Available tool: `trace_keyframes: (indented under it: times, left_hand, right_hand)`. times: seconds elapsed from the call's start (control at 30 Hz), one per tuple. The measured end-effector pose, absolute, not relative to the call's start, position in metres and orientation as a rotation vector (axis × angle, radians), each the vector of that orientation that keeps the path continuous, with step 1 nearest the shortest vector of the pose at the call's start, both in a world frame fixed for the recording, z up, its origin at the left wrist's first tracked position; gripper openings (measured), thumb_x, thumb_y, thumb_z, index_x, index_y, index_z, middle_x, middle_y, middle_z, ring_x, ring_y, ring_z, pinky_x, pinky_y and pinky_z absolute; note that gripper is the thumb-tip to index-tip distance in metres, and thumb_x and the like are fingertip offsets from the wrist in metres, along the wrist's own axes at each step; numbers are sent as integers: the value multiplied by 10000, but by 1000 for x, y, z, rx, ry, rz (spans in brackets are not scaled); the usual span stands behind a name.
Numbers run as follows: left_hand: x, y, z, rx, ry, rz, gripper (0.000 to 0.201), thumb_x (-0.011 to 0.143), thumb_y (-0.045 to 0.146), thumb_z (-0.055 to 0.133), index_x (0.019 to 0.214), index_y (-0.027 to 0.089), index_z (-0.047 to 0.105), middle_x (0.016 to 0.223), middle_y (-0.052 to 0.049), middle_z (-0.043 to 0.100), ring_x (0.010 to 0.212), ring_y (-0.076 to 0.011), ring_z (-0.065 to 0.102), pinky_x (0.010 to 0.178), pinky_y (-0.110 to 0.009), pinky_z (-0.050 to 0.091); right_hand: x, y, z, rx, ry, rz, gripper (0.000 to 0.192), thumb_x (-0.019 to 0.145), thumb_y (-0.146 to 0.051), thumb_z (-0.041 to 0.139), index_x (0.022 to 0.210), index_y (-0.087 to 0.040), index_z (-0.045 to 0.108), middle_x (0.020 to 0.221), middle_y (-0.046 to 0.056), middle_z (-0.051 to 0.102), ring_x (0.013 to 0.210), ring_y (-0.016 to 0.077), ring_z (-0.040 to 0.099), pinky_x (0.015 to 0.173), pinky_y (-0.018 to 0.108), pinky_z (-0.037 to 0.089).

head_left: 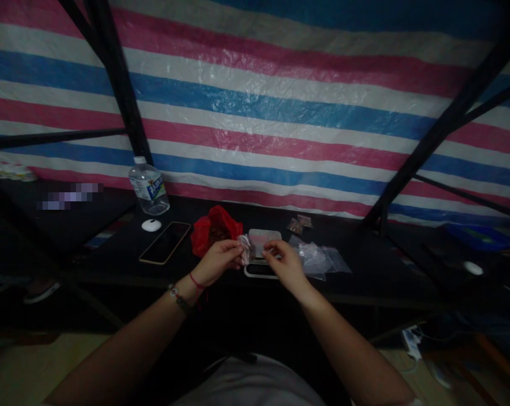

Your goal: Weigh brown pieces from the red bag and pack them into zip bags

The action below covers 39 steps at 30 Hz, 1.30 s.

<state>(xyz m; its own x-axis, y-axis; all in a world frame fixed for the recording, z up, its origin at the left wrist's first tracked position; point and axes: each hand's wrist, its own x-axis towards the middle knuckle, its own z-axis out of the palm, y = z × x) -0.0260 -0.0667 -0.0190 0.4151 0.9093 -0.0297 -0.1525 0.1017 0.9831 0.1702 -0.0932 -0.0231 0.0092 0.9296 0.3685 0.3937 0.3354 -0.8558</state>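
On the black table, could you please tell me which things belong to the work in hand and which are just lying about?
In use:
left hand and right hand, pinching a small clear bag
scale
red bag
clear bags

Lying about:
water bottle
phone
white cap

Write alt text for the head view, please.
Both hands, left hand and right hand, hold a small clear plastic bag over a small scale on a dark table, beside a red bag, phone and water bottle.

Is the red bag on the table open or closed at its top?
Open. The red bag has its mouth spread wide, and dark contents show inside. It sits just behind the left hand.
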Motion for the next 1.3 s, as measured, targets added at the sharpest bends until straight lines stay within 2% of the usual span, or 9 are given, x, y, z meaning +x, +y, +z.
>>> trace_keyframes:
  times: [0.13,0.33,0.4,0.57,0.77,1.07,1.2,1.27,1.3]
  left_hand:
    - [-18,-75,-18,1251,829,895,307,706,414,694,755,128,592,702,-16,650,593,-103,616,553,-200,466]
    - [-15,-83,-19,1550,895,877,260,729,390,661,691,137,617,607,-3,620,554,-108,578,546,-219,462]
    - [-15,-86,-19,1574,914,865,253,738,388,649,703,140,617,590,4,608,538,-107,574,532,-218,459]
    - [-15,-87,-21,1547,857,821,274,750,409,635,734,138,603,652,-16,630,578,-118,608,565,-235,495]
    - [-13,-88,-23,1587,838,765,240,770,373,589,714,141,570,606,5,594,559,-109,592,549,-220,475]
    - [-14,-85,-31,1861,1083,712,113,691,191,493,591,159,537,472,28,536,473,-120,556,445,-194,346]
    - [-18,-86,-21,2019,1167,727,149,690,179,478,549,167,523,495,20,534,494,-121,524,469,-214,340]
    - [-22,-86,-14,2146,1149,813,163,697,155,471,549,164,539,562,4,556,563,-126,531,531,-226,374]
    - [-24,-86,-11,2195,1123,861,170,699,138,464,554,162,549,606,-6,573,607,-131,540,574,-234,395]
  right_hand:
    - [154,-114,-17,-1199,-1835,717,284,770,-350,649,1025,-226,669,941,47,692,775,182,623,698,311,480]
    - [147,-120,-15,-1257,-1918,641,157,755,-314,666,843,-194,715,768,38,698,693,179,617,633,276,443]
    - [150,-118,-16,-1229,-1933,727,158,800,-305,608,818,-192,716,739,27,692,655,160,602,600,256,431]
    - [160,-114,-16,-1117,-1882,1102,316,887,-375,458,794,-178,687,701,6,653,574,117,544,507,210,406]
    - [161,-112,-16,-1191,-2100,586,273,861,-230,477,645,-163,630,611,2,593,578,109,512,556,221,350]
    - [153,-115,-23,-1485,-2097,205,216,778,-211,515,570,-189,568,596,20,586,539,119,479,508,248,256]
    - [160,-108,-22,-1455,-1947,306,267,759,-192,513,495,-188,475,528,1,506,513,117,441,519,247,296]
    - [161,-105,-23,-1290,-1867,467,232,775,-216,517,546,-185,508,665,22,573,639,139,522,602,251,384]
    - [161,-104,-23,-1206,-1804,550,171,782,-242,532,622,-186,553,823,44,612,773,161,560,674,264,422]
